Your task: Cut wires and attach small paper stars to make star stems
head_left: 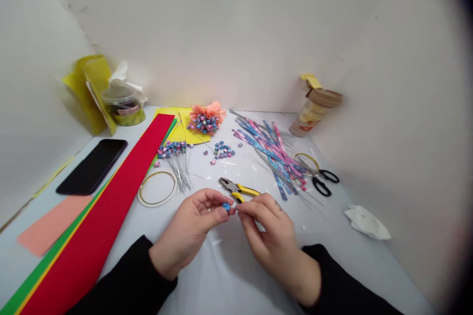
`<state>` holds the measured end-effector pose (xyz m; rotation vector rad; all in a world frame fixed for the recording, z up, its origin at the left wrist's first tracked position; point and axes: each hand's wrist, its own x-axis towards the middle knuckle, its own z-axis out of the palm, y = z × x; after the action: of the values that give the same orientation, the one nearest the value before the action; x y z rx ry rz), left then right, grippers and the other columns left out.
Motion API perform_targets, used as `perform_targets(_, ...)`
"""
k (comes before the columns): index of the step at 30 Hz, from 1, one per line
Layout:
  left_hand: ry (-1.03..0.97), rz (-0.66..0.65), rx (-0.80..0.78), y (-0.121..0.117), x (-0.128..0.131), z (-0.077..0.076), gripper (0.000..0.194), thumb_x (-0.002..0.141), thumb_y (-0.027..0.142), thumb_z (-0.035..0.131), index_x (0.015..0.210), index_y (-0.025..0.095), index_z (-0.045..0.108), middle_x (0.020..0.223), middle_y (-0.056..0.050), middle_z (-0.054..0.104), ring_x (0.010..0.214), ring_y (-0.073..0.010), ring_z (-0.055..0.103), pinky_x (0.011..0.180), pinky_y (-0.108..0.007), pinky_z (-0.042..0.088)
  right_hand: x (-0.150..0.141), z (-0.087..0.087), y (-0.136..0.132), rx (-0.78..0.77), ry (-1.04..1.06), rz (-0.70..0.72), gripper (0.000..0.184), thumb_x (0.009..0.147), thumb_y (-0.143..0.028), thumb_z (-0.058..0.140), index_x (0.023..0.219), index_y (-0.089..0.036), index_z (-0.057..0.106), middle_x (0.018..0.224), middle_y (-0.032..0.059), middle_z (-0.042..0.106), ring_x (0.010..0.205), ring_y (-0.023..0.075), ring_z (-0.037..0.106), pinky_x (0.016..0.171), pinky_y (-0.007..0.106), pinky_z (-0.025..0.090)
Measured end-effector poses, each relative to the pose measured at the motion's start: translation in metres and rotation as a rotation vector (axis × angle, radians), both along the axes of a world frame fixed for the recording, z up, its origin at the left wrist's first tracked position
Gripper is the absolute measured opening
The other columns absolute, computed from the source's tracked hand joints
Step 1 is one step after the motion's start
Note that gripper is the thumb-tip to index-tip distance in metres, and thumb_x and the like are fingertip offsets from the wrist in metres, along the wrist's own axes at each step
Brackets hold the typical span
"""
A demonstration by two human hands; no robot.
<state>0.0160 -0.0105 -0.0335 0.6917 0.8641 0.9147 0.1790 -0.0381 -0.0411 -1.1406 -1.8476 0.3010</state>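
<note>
Sleeves point(127, 280); left hand point(188, 229) pinches star point(225, 206) (blue).

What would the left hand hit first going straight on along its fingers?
Most likely the right hand: its fingertips sit just past the small blue piece in the left hand. Depth is unclear.
</note>
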Motion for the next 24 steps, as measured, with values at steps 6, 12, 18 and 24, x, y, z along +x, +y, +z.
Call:
perform_targets(6,0.023,-0.022,0.035,-0.0002,-0.0004,-0.0064,0.018,0.069,0.018,0.076,0.086,0.017,0.071,0.083,-0.001,0.072,0.08,-0.0103,0.062,0.078,-0.02,0.046,0.0004,0.0016,-0.0024,0.023,-0.003,0.015,0.021,0.082,-0.004,0.053,0.095,-0.019,0.061,0.077,0.0041,0.057,0.073,0.0151,0.057,0.064,0.027,0.049)
perform_targets(12,0.005,-0.023,-0.012,-0.0021,-0.0004,-0.0059,0.026,0.068,0.016,0.077,0.092,0.02,0.068,0.085,0.0,0.072,0.083,-0.0106,0.062,0.078,-0.021,0.047,0.0013,0.0001,-0.0009,0.03,-0.047,0.01,0.021,0.082,-0.004,0.053,0.095,-0.019,0.06,0.076,0.0043,0.057,0.073,0.0159,0.057,0.063,0.028,0.048)
perform_targets(18,-0.047,-0.034,-0.044,-0.0014,0.0009,-0.0017,0.021,0.068,0.014,0.077,0.085,0.018,0.065,0.083,-0.001,0.072,0.078,-0.009,0.062,0.076,-0.02,0.047,0.0018,0.0003,-0.0017,0.041,-0.068,-0.011,0.02,0.082,-0.005,0.053,0.095,-0.019,0.061,0.076,0.0044,0.058,0.071,0.0159,0.057,0.063,0.028,0.048)
perform_targets(24,-0.053,-0.036,-0.024,-0.003,0.0002,-0.0053,0.015,0.069,0.015,0.076,0.082,0.018,0.068,0.081,0.001,0.071,0.079,-0.0085,0.061,0.076,-0.019,0.046,0.0023,-0.0009,-0.0022,0.087,-0.092,-0.021,0.021,0.082,-0.004,0.055,0.096,-0.018,0.06,0.076,0.0045,0.057,0.071,0.0162,0.056,0.063,0.028,0.048)
